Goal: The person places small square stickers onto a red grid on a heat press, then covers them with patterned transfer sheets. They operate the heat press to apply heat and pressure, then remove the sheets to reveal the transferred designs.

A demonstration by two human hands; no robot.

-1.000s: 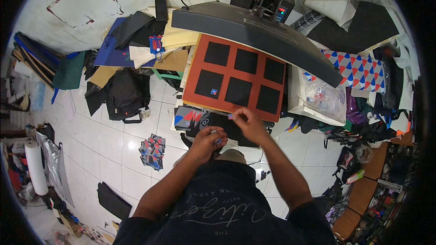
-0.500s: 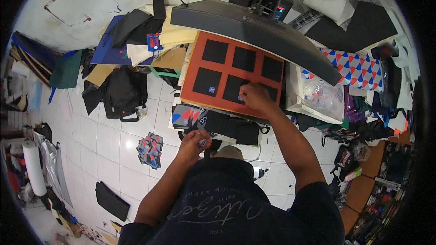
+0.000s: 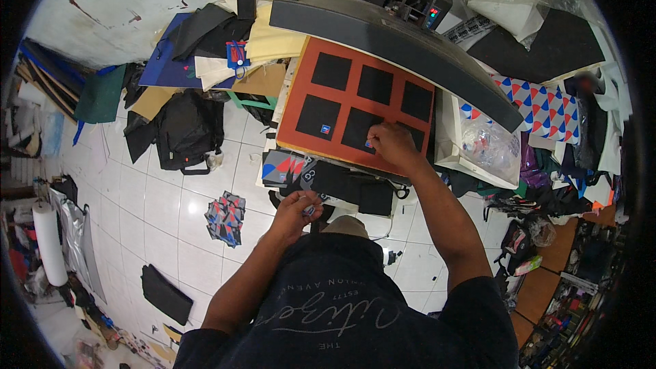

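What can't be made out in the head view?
Head view: much of the lower-right black square, behind the right hand.
Head view: whether the small patch lies flat; the right hand partly covers it.
Head view: how many small pieces the left hand holds; its curled grip hides them.
Head view: the press top's underside, turned away from the camera.

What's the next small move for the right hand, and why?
Probably ease the small label square into the lower right corner of the front middle black square, then press it flat. The right hand is at that label, and the front left black square has a matching label in that corner.
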